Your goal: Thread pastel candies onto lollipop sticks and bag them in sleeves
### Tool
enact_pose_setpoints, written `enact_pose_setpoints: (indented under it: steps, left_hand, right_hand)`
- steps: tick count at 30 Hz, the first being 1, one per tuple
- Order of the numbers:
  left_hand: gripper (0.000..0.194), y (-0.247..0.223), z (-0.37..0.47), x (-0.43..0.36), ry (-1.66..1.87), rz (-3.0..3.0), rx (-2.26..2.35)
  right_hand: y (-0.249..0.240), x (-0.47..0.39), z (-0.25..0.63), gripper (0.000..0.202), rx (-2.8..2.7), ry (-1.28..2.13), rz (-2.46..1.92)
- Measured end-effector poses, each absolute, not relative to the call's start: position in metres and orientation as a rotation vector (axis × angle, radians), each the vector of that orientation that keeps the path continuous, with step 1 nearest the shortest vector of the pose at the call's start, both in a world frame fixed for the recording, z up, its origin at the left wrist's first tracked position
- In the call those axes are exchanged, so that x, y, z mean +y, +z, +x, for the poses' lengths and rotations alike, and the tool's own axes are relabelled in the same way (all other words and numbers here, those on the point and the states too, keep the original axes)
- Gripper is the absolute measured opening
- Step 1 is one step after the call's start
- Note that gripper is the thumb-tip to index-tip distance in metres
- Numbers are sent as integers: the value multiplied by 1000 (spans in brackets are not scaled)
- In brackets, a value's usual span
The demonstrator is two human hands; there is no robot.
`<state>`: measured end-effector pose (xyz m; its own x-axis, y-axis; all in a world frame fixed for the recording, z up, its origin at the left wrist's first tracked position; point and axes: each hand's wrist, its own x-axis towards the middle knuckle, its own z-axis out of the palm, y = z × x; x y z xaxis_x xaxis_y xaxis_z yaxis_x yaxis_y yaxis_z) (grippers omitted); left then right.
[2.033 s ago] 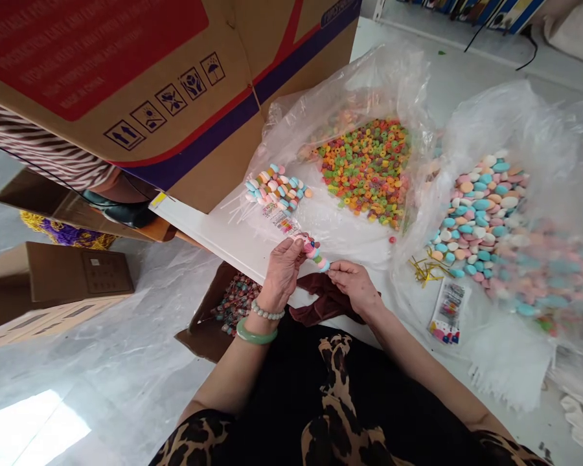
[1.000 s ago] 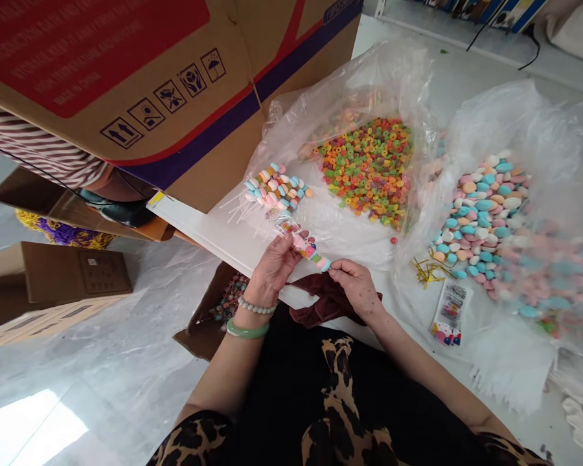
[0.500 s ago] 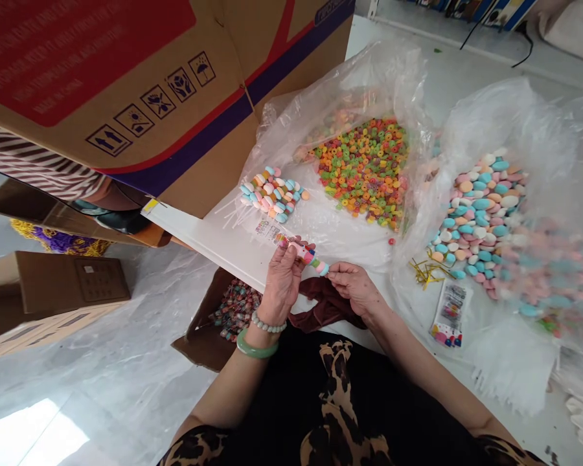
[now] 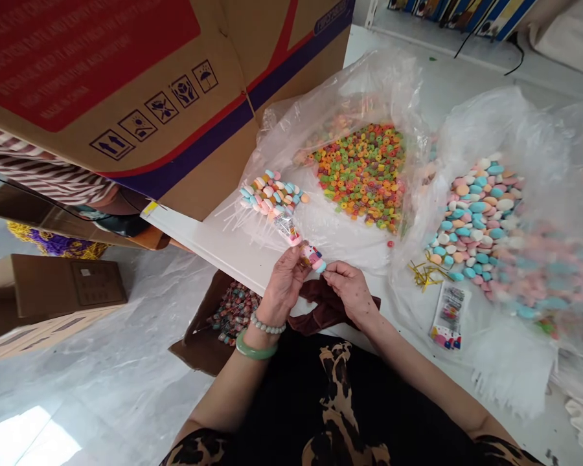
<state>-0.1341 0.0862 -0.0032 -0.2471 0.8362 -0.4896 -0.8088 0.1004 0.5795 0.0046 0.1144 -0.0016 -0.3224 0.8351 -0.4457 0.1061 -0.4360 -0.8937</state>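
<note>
A candy skewer (image 4: 319, 266) with pastel pieces is between my hands, partly inside a clear printed plastic bag (image 4: 288, 229). My left hand (image 4: 286, 275) is closed around the bag and the candy in it. At the skewer's lower end, my right hand (image 4: 347, 288) pinches close to the blue piece; a stick there is hidden by the fingers. Just beyond lie several unwrapped candy skewers (image 4: 274, 192), their white sticks (image 4: 233, 217) pointing left. Gold twist ties (image 4: 425, 275) and a stack of printed bags (image 4: 449, 315) lie to the right.
A large carton (image 4: 175, 162) stands at the left. Clear plastic holds ring gummies (image 4: 364, 171) and pastel candies (image 4: 476, 217). Below the table edge, an open box (image 4: 199, 330) contains wrapped candies (image 4: 236, 307). A brown cloth (image 4: 320, 314) lies by my hands. A person's striped sleeve (image 4: 39, 158) shows behind the carton.
The bag's far end has lifted and opened out, and the bag now covers more of the skewer. My right hand has shifted slightly left, toward my left hand.
</note>
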Motion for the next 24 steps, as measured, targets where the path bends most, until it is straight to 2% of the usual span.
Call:
enact_pose_setpoints:
  steps: [4, 7, 9, 11, 16, 19, 24]
  left_hand:
    - [34, 4, -131, 91, 1583, 66, 1029]
    - [28, 7, -111, 89, 1647, 85, 1027]
    - [23, 6, -99, 86, 1678, 87, 1007]
    - [22, 3, -95, 83, 1667, 65, 998]
    - [28, -4, -114, 80, 1471, 41, 988]
    - [30, -2, -131, 84, 1532, 18, 1027]
    - [27, 8, -136, 89, 1561, 42, 1036]
  right_hand:
    - [-1, 115, 5, 13, -1647, 1427, -1415]
    - [4, 113, 2, 17, -1919, 1054, -1360]
    - [6, 113, 0, 21, -1990, 978, -1328]
    - [5, 114, -1, 19, -1944, 1066, -1319]
    - [-6, 119, 3, 15, -1488, 1570, -1378]
    - [-4, 120, 5, 14, -1413, 1780, -1342]
    - [3, 120, 2, 31, -1382, 1890, -1314]
